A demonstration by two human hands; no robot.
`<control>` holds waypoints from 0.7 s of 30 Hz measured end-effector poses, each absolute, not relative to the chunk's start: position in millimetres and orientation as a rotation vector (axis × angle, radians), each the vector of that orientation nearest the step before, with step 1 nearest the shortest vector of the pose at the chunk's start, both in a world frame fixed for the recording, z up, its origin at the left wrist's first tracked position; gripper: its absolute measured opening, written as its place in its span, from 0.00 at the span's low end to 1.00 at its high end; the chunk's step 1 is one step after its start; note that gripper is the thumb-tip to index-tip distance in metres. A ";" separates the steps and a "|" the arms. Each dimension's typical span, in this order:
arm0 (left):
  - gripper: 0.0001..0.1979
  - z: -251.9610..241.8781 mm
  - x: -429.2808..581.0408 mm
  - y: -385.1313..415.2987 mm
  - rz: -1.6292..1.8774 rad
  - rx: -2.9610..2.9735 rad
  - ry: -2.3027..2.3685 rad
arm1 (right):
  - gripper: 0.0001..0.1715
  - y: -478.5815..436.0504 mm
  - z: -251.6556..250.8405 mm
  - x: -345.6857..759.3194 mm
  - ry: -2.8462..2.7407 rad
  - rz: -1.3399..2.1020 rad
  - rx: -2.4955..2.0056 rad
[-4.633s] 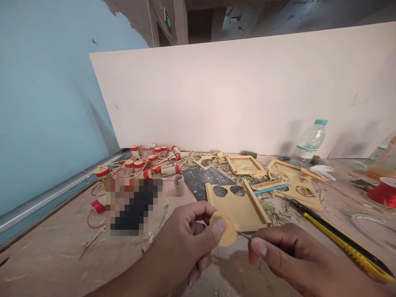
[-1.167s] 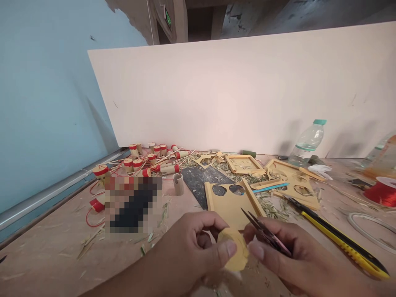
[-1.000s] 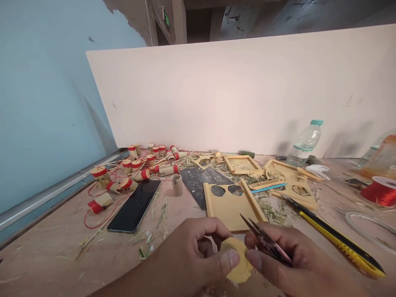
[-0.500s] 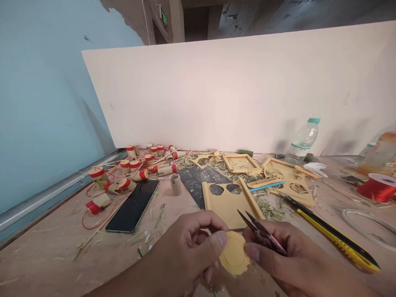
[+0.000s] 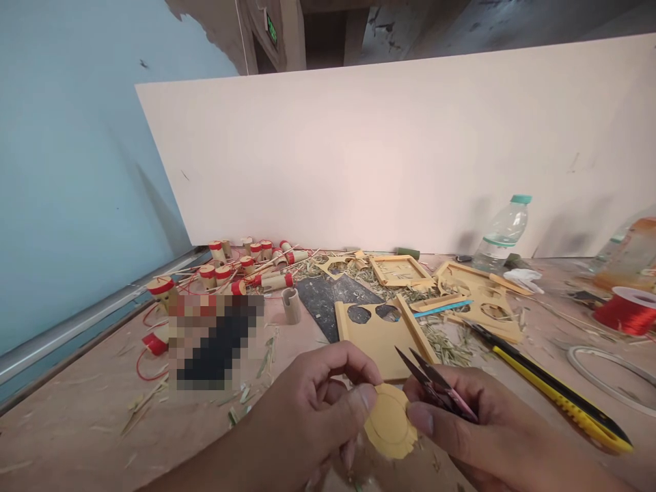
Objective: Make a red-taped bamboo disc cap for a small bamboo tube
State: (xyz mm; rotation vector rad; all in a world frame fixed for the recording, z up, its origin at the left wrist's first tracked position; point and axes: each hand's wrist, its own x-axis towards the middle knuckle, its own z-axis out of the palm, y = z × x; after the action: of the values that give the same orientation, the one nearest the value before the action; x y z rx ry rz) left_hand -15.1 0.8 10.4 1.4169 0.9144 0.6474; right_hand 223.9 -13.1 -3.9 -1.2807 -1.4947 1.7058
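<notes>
Ok so you're bare-handed here, left hand (image 5: 328,403) around bottom centre and right hand (image 5: 476,424) lower right. Your left forearm (image 5: 230,454) is bare all the way to the bottom edge of the frame, and your right wrist (image 5: 568,465) down in the lower right is bare too. Your thumbnails (image 5: 368,395) look pretty short with rounded tips, fingers kinda slim.

From where I stand, the board (image 5: 348,150) takes soft light, palest across its middle; above it the ceiling (image 5: 461,27) sinks into gloom, bar a glowing green sign (image 5: 270,29). Faint shadows smudge the board's lower right. Below its left end, coarse pixel blocks (image 5: 215,342) blot out some tabletop (image 5: 82,417).
</notes>
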 end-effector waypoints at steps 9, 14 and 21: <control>0.11 18.1 -13.9 -1.6 0.655 1.424 0.856 | 0.28 -11.9 -4.2 224.2 -1.546 1.680 -1.297; 0.15 10.0 -15.1 1.2 0.658 1.435 0.831 | 0.30 -11.8 -2.3 224.0 -1.595 1.681 -1.315; 0.19 3.4 -14.4 -0.7 0.625 1.388 0.812 | 0.27 -10.5 -5.2 224.2 -1.590 1.731 -1.256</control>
State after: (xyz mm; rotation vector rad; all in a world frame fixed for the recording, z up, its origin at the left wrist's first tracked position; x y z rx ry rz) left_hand -14.4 -0.7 3.4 1.3878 0.8117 0.6249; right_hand 224.2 -10.5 -5.2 -1.2556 -1.5898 1.7305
